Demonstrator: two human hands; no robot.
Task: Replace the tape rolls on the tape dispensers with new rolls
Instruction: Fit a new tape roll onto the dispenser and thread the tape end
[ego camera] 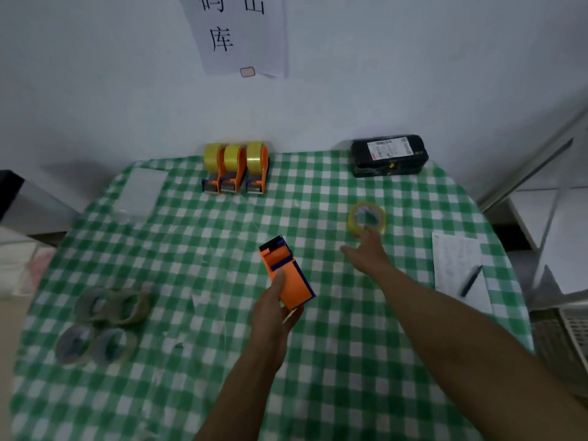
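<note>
1. I see the orange tape dispenser [284,275] near the middle of the view, lifted above the bench [334,361]. Its black end points away from me.
2. My left hand [273,316] grasps it from below and behind, thumb lying along the orange face and fingers curled round the near end.
3. My right hand [366,253] reaches forward and to the right, released, with fingers straight and spread. One fingertip sits at the near rim of a yellow tape roll [366,218]; I cannot tell whether it touches.
4. That roll lies flat on the green checked cloth, well apart from the held dispenser.
5. At the back edge, against the wall, three loaded dispensers [235,168] stand side by side, each carrying a yellow roll.
6. Four dull, greyish tape rolls [105,326] lie clustered on the left of the bench, blurred.
7. A black wrapped parcel [388,155] with a white label sits at the back right.
8. A written sheet [451,259] lies on the right edge, a dark pen [471,281] resting on it.
9. A paper sign [241,33] with printed characters hangs on the wall.
</note>
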